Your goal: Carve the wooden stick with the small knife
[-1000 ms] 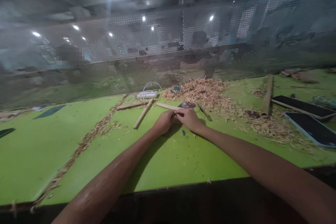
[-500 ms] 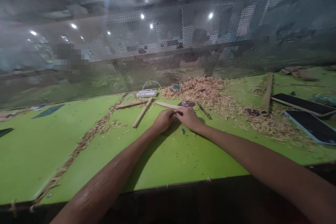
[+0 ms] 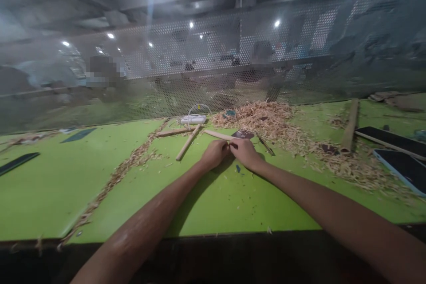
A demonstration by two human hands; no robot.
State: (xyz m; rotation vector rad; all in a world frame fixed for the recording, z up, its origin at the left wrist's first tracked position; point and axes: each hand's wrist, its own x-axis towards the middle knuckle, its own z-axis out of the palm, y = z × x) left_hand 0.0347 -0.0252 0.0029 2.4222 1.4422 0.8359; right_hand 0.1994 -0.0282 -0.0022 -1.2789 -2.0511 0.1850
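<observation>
My left hand point(image 3: 214, 153) and my right hand point(image 3: 245, 152) meet just above the green tabletop point(image 3: 213, 213), fingertips together. Both are closed in a pinch; whatever sits between the fingers is hidden or too small to make out. Right behind them lies a pale wooden stick point(image 3: 216, 134), its near end running behind my right hand. A dark brown flat scrap point(image 3: 240, 135) is just beyond my right hand. To the left of my hands rests a second wooden stick point(image 3: 188, 143). Off to the right is a thin dark tool point(image 3: 266, 145).
Wood shavings point(image 3: 262, 115) are heaped against the perforated screen point(image 3: 206, 66). A white power strip point(image 3: 193, 119) with a cable stands at the back. On the right lie a bamboo-like tube point(image 3: 350, 126) and two phones, one blue-edged point(image 3: 401, 168). Shavings line a table seam point(image 3: 116, 177).
The whole view has swung slightly left, so the scene sits farther right. My hands stay pinched together at the same spot on the table.
</observation>
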